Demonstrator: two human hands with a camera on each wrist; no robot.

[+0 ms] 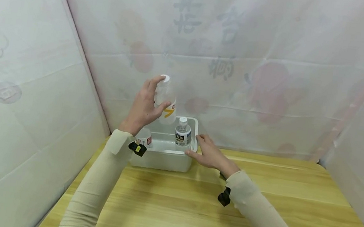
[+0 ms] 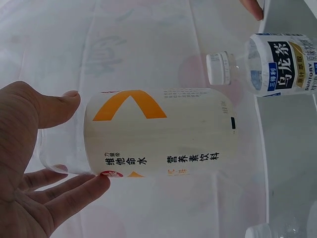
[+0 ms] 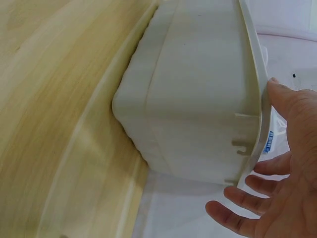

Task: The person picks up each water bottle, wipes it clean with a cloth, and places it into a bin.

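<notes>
My left hand grips a clear plastic bottle with a white cap and a white-and-orange label. It hangs upright above the back of a white plastic bin. Inside the bin stands an oolong tea bottle with a dark label and white cap. Another bottle is at the bin's left, partly hidden by my left wrist. My right hand rests at the bin's front right corner. In the right wrist view, its thumb touches the rim and the other fingers spread loosely by the corner.
The bin stands on a wood-grain table near its back left. White printed sheeting rises behind the table, close to the bin, and more sheeting closes off the left side.
</notes>
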